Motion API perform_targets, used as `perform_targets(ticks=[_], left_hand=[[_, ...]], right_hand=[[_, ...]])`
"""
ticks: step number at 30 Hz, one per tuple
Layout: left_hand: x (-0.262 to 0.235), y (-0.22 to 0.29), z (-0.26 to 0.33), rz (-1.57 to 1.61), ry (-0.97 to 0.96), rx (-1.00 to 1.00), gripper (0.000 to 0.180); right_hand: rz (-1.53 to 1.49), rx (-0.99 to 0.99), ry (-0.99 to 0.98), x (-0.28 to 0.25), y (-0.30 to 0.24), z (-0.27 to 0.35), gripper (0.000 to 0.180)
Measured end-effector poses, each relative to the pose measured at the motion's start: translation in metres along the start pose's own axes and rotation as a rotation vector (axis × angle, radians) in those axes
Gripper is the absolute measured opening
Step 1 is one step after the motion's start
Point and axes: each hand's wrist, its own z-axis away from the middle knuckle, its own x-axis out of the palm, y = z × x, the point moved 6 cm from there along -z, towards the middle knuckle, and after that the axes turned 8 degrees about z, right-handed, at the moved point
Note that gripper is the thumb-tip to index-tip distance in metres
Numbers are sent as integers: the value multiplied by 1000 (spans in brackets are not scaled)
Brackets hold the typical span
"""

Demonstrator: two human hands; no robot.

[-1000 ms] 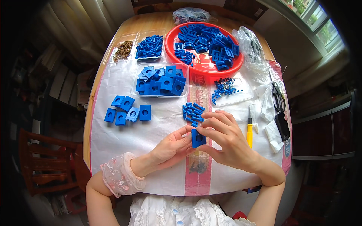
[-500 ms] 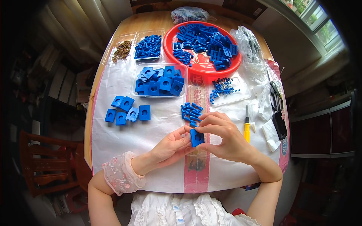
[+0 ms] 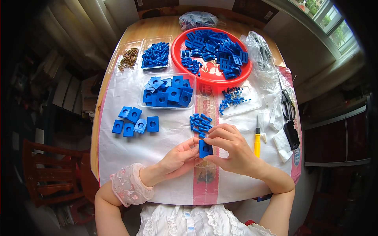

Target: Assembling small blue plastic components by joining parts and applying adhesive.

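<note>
Between my two hands is a blue rectangular plastic plate point(image 3: 205, 148) with a round recess in its face. My left hand point(image 3: 179, 159) grips its left edge with the fingertips. My right hand point(image 3: 232, 149) pinches it at the top and the lower right corner, thumb below. Just beyond the plate lies a small pile of blue cone-shaped plastic pieces point(image 3: 201, 124), partly hidden by my right fingers. Several similar blue plates point(image 3: 134, 115) lie loose to the left, face up.
A clear box point(image 3: 194, 103) holds more blue plates. Behind are a red basin point(image 3: 177, 63) of blue parts, blue pegs point(image 3: 155, 55) and brass-coloured screws point(image 3: 129, 59). Small blue and white bits point(image 3: 232, 98) sit on a lid. A yellow screwdriver point(image 3: 257, 143) and black scissors point(image 3: 287, 106) lie at right.
The whole view has shifted slightly, with the table appearing lower. Both hands keep hold of the blue plate in nearly the same pose.
</note>
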Motion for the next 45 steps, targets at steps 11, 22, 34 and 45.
perform_targets(ticks=[11, 22, 34, 45], left_hand=[[-4, -2, 0, -2, -6, 10, 28], [-1, -1, 1, -4, -5, 16, 20], [-1, 0, 0, -10, -3, 15, 19], [2, 0, 0, -41, 9, 24, 16]], right_hand=[[31, -4, 2, 1, -4, 1, 34], [28, -6, -17, 1, -4, 1, 33], [35, -3, -8, 1, -4, 2, 34], [-4, 9, -17, 2, -2, 3, 34]])
